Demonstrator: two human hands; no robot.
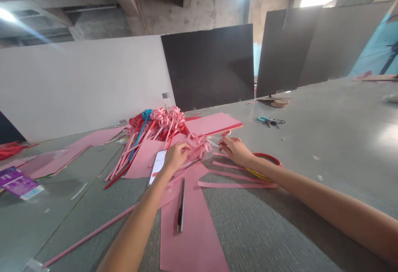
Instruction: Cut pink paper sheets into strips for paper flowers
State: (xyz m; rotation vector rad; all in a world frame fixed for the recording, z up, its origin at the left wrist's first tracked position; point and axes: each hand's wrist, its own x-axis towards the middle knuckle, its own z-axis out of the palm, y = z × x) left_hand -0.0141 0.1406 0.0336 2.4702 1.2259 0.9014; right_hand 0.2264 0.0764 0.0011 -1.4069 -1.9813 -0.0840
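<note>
My left hand (175, 156) and my right hand (236, 149) both pinch a pink paper-strip flower (199, 146) held low over the grey table (311, 147). Fingers of both hands are closed on it. A white phone (157, 166) lies just left of my left hand. Below the hands lies a black pen-like cutter (180, 205) on a pink paper sheet (192, 230). Loose pink strips (236, 184) lie under my right forearm, over a red and yellow ring (266, 157).
A pile of finished pink, red and blue paper flowers on sticks (149, 131) lies behind the phone. Teal-handled scissors (270, 120) rest farther right. More pink sheets (214, 123) spread behind. A purple packet (17, 183) sits at the left. Dark boards (211, 64) stand at the table's back.
</note>
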